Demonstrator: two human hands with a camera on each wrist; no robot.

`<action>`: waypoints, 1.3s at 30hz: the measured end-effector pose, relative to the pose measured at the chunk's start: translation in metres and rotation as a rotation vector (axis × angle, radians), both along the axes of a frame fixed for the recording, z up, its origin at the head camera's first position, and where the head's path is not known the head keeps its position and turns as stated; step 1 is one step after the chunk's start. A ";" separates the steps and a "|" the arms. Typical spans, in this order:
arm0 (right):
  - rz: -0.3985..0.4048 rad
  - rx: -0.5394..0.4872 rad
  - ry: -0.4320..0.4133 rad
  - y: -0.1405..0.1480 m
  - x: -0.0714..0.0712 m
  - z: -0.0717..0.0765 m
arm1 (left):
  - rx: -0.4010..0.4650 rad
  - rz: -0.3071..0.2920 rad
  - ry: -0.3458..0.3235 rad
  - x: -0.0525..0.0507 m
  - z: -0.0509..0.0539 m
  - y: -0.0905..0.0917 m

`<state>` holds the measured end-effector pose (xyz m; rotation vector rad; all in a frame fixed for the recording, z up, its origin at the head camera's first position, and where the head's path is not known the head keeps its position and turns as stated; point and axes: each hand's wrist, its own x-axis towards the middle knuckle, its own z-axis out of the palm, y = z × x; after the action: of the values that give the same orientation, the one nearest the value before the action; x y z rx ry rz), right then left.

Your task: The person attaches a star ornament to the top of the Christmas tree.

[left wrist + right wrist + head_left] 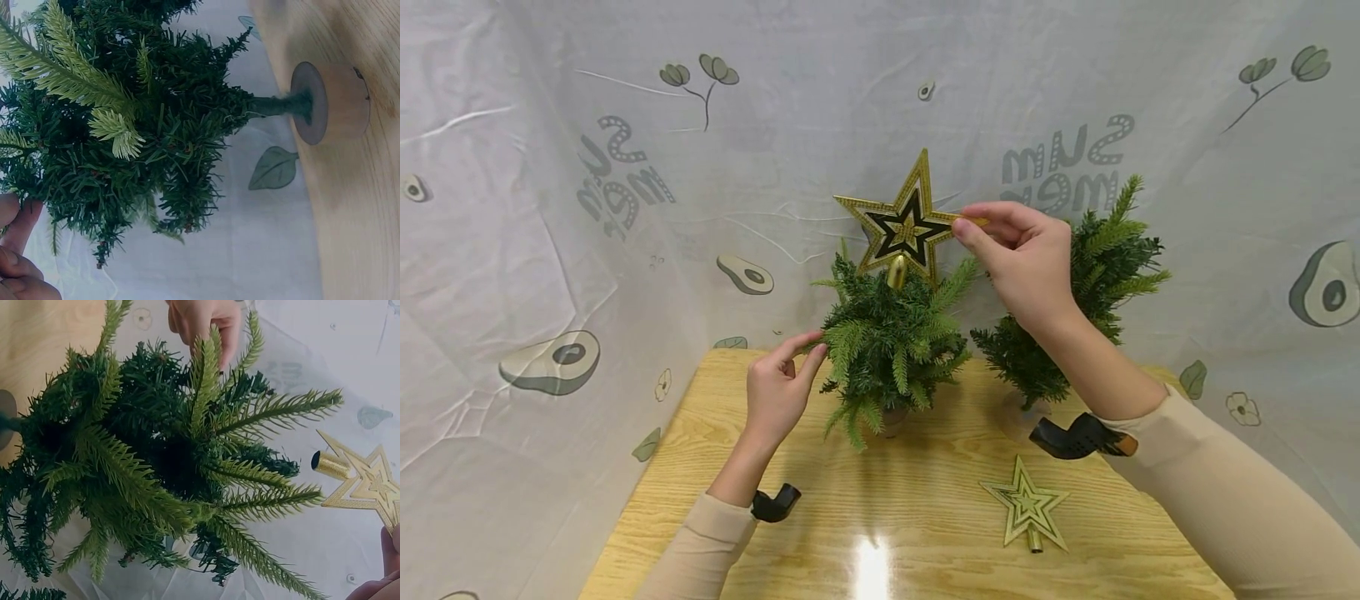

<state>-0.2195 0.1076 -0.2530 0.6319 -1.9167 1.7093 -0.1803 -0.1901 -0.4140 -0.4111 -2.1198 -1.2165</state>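
Observation:
A gold star tree topper (907, 227) with a hollow tube at its base is pinched at one point by my right hand (1030, 262). It hangs above the top of a small artificial Christmas tree (891, 333); in the right wrist view the star's tube (331, 465) is apart from the branch tips. My left hand (778, 387) pinches a branch at the left side of that tree. The tree stands on a round wooden base (340, 103).
A second small tree (1097, 283) stands at the back right, partly behind my right hand. Another gold star topper (1027, 504) lies flat on the wooden table (820, 533). A printed white cloth (820, 125) hangs behind and at the sides.

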 end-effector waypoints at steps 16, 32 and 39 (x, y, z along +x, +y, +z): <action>-0.023 -0.035 -0.018 -0.007 -0.014 0.007 | 0.006 -0.002 0.002 -0.001 -0.001 0.001; 0.007 0.008 -0.025 -0.011 -0.020 0.003 | 0.007 -0.002 0.003 -0.001 -0.002 0.000; -0.019 0.052 -0.033 -0.012 -0.021 0.001 | 0.001 -0.001 0.007 -0.002 -0.002 0.000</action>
<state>-0.2409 0.0954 -0.2518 0.6058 -1.9895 1.6731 -0.1819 -0.1900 -0.4156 -0.4154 -2.1130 -1.2157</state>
